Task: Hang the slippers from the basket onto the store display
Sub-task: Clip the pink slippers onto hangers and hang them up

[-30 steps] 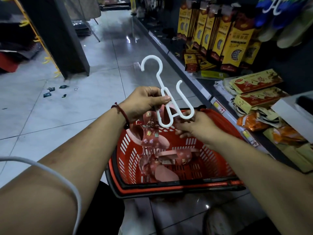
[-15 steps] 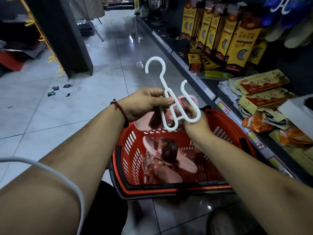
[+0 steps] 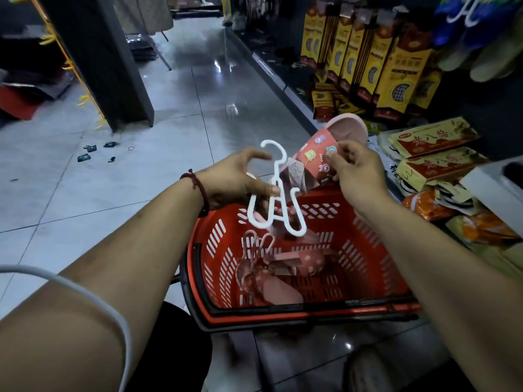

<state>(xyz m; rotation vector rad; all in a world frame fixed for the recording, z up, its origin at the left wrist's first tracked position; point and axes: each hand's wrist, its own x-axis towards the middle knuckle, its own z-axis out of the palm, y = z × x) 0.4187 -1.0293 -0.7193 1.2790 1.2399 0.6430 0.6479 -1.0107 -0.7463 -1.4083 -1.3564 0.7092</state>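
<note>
Raised: slipper (image 3: 319,154), now clear of basket rim (image 3: 325,200), beside hanger (image 3: 276,190).

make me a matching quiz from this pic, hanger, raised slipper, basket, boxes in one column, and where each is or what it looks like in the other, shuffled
Column A
1. hanger
2. slipper
3. basket
4. boxes

Column B
a. red, with more slippers inside
b. white, pinched in the left hand
c. yellow, up at the right
d. pink, held up in the right hand

Pairs: 1-b, 2-d, 3-a, 4-c
</note>
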